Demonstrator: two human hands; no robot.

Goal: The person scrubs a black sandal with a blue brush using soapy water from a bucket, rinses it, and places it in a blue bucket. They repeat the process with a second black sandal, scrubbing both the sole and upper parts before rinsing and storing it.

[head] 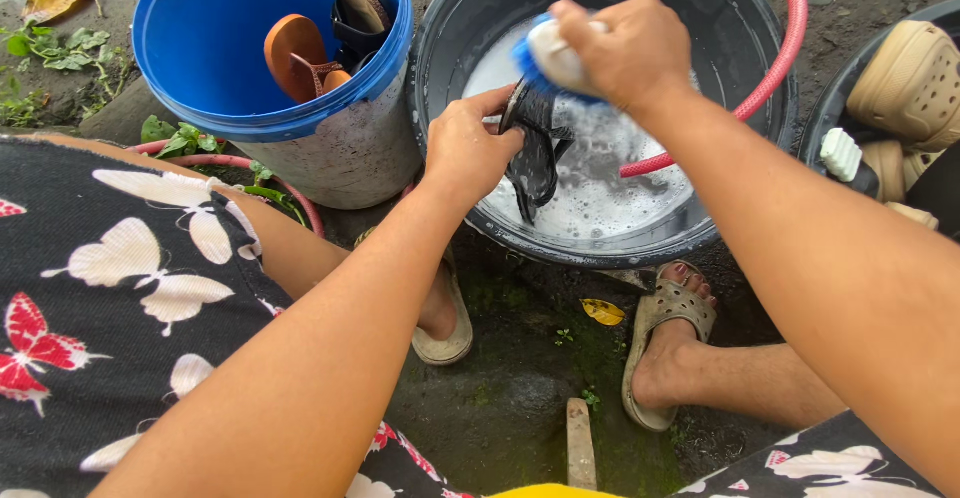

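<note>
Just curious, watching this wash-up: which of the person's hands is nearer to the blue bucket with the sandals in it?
Left. The left hand grips the black sandal just right of the blue bucket; the right hand scrubs with a brush farther right, over the soapy basin.

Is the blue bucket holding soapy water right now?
No, the blue bucket holds sandals and no water; the foamy water is in the dark basin.
</note>
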